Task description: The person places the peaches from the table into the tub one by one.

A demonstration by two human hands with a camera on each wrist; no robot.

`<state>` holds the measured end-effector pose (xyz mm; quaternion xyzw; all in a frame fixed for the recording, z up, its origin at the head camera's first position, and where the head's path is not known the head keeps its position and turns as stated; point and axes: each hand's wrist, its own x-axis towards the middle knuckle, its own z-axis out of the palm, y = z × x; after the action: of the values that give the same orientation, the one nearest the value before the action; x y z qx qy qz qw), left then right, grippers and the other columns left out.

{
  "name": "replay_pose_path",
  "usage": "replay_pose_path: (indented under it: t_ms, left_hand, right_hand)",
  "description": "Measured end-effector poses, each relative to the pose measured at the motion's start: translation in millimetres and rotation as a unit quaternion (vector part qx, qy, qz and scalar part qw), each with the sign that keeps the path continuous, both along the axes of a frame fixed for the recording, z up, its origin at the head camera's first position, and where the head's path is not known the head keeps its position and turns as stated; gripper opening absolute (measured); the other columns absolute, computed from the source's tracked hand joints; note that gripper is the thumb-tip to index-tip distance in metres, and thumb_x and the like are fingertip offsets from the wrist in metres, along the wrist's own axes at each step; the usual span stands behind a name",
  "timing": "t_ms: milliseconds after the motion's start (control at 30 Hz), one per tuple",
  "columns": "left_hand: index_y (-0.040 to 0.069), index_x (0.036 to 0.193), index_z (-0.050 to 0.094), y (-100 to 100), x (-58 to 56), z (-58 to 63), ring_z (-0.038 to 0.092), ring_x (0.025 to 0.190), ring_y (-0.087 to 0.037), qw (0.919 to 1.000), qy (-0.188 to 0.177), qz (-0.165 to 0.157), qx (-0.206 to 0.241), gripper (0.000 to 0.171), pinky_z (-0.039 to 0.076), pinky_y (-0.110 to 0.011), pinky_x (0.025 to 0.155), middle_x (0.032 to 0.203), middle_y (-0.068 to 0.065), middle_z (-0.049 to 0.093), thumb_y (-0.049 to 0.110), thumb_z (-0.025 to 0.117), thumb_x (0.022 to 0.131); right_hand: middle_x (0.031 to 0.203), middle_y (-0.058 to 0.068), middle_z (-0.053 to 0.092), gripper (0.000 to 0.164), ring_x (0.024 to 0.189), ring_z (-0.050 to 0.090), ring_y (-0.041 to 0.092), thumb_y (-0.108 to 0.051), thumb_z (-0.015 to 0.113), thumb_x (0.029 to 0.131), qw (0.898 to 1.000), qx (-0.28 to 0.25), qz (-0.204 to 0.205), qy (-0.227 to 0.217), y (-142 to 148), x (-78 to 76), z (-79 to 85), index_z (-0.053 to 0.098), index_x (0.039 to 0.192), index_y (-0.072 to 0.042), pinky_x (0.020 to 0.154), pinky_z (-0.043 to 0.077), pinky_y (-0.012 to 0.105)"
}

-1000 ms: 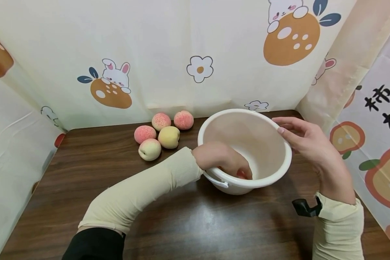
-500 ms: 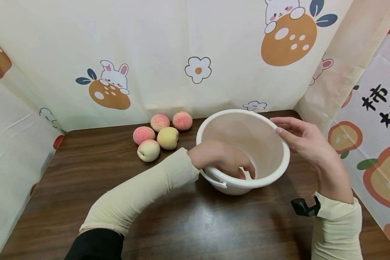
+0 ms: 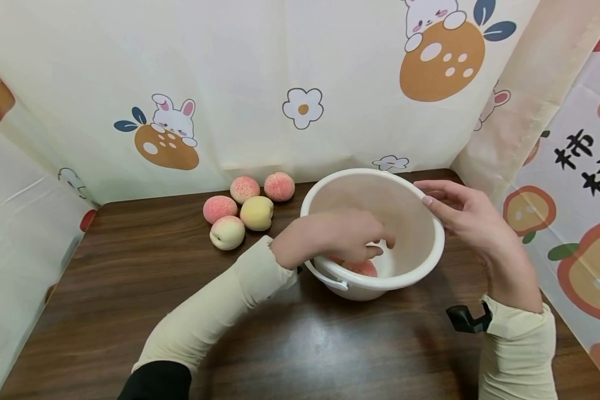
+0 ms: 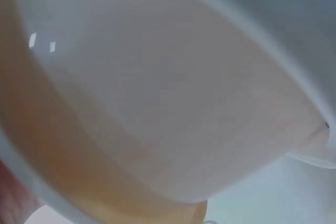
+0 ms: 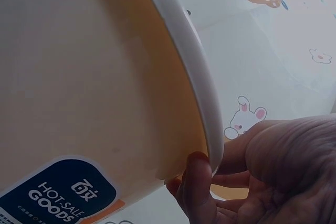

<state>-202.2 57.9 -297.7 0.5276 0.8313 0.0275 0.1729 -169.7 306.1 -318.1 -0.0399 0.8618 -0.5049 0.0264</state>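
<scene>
A white bucket (image 3: 380, 282) stands upright on the table. My left hand (image 3: 342, 233) is inside its mouth, fingers loosely bent and holding nothing. Under that hand, pink peaches (image 3: 364, 268) lie at the bottom of the bucket, partly hidden by the hand and the near rim. With my right hand (image 3: 467, 214) I grip the bucket's rim on the right side. In the right wrist view, the thumb (image 5: 199, 182) lies against the outer wall below the rim. The left wrist view shows mostly the bucket's pale inner wall (image 4: 157, 87).
Left of the bucket several peaches sit close together: pink ones (image 3: 220, 209), a yellow one (image 3: 257, 213) and a pale one (image 3: 227, 233). The bucket's handle (image 3: 330, 280) hangs at its near left side. Printed cloth (image 3: 250, 66) rises behind the brown table (image 3: 145, 266).
The fingers of my left hand have loosened from a pink peach inside the bucket, and the hand has risen off it. My right hand still holds the rim.
</scene>
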Motion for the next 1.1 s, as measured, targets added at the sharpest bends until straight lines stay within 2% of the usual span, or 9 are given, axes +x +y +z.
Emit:
replay_pose_path:
  t_ms: [100, 233, 367, 467, 700, 800, 867, 1100]
  left_hand:
    - [0.022, 0.130, 0.067, -6, 4.3, 1.8, 0.066, 0.102, -0.013, 0.9964, 0.060, 0.028, 0.053, 0.028, 0.052, -0.030, 0.092, 0.119, 0.004, 0.069, 0.022, 0.053, 0.106]
    - [0.021, 0.125, 0.069, -14, 8.3, 0.8, 0.065, 0.104, -0.017, 0.9810, 0.130, 0.068, 0.127, 0.025, 0.052, -0.031, 0.090, 0.115, 0.002, 0.066, 0.019, 0.055, 0.104]
    - [0.019, 0.121, 0.073, -20, 7.4, -3.7, 0.064, 0.110, -0.020, 0.9581, 0.181, 0.085, 0.205, 0.025, 0.050, -0.031, 0.098, 0.112, 0.001, 0.068, 0.016, 0.055, 0.104]
    - [0.018, 0.115, 0.074, -25, 5.7, -7.4, 0.064, 0.112, -0.021, 0.9367, 0.214, 0.090, 0.262, 0.024, 0.049, -0.031, 0.102, 0.113, 0.001, 0.069, 0.013, 0.054, 0.102]
    - [0.016, 0.109, 0.074, -41, 3.3, -12.9, 0.064, 0.105, -0.019, 0.8959, 0.226, 0.124, 0.362, 0.026, 0.050, -0.029, 0.095, 0.111, 0.003, 0.071, 0.006, 0.053, 0.098]
    - [0.014, 0.108, 0.074, -49, 1.8, -13.7, 0.064, 0.104, -0.018, 0.8812, 0.226, 0.143, 0.390, 0.026, 0.051, -0.029, 0.094, 0.108, 0.002, 0.071, 0.004, 0.052, 0.098]
    - [0.013, 0.108, 0.074, -54, 0.6, -14.4, 0.064, 0.107, -0.019, 0.8743, 0.226, 0.159, 0.399, 0.027, 0.051, -0.030, 0.097, 0.107, 0.001, 0.071, 0.002, 0.052, 0.098]
    - [0.011, 0.108, 0.075, -67, -3.1, -19.1, 0.064, 0.109, -0.024, 0.8595, 0.220, 0.208, 0.412, 0.030, 0.052, -0.034, 0.096, 0.109, -0.002, 0.072, 0.000, 0.049, 0.098]
  right_hand:
    - [0.102, -0.021, 0.070, 0.035, 0.085, 0.070, 0.001, -0.029, 0.063, 0.105, 1.000, 0.004, -0.001, -0.003, 0, 0.4, 0.4, 0.062, 0.139, -0.021, 0.064, 0.061, 0.029]
    - [0.102, -0.019, 0.070, 0.039, 0.085, 0.070, 0.002, -0.031, 0.063, 0.104, 1.000, 0.005, -0.001, -0.005, 0, 1.6, 0.7, 0.061, 0.141, -0.018, 0.064, 0.061, 0.030]
    - [0.102, -0.020, 0.070, 0.039, 0.085, 0.070, 0.002, -0.031, 0.062, 0.105, 1.000, 0.005, -0.002, -0.005, 0, 1.3, 0.1, 0.061, 0.141, -0.018, 0.063, 0.061, 0.030]
    - [0.103, -0.021, 0.070, 0.037, 0.085, 0.070, 0.001, -0.030, 0.062, 0.105, 1.000, 0.006, -0.002, -0.005, 0, 0.7, -0.6, 0.061, 0.140, -0.019, 0.063, 0.061, 0.030]
    - [0.102, -0.021, 0.070, 0.038, 0.085, 0.070, 0.001, -0.030, 0.063, 0.104, 1.000, 0.005, -0.005, -0.009, -1, 0.2, 0.0, 0.062, 0.141, -0.019, 0.064, 0.061, 0.030]
    - [0.101, -0.020, 0.071, 0.038, 0.085, 0.070, 0.001, -0.030, 0.063, 0.104, 1.000, 0.004, -0.005, -0.009, -2, -0.1, 1.0, 0.062, 0.141, -0.018, 0.064, 0.062, 0.031]
    - [0.102, -0.020, 0.071, 0.039, 0.085, 0.070, 0.001, -0.030, 0.063, 0.104, 1.000, 0.002, -0.003, -0.011, -2, -0.4, 1.7, 0.061, 0.141, -0.018, 0.064, 0.062, 0.031]
    - [0.103, -0.020, 0.069, 0.042, 0.087, 0.070, 0.001, -0.034, 0.062, 0.105, 1.000, 0.012, -0.006, -0.018, -1, 0.8, 2.6, 0.059, 0.143, -0.017, 0.067, 0.063, 0.032]
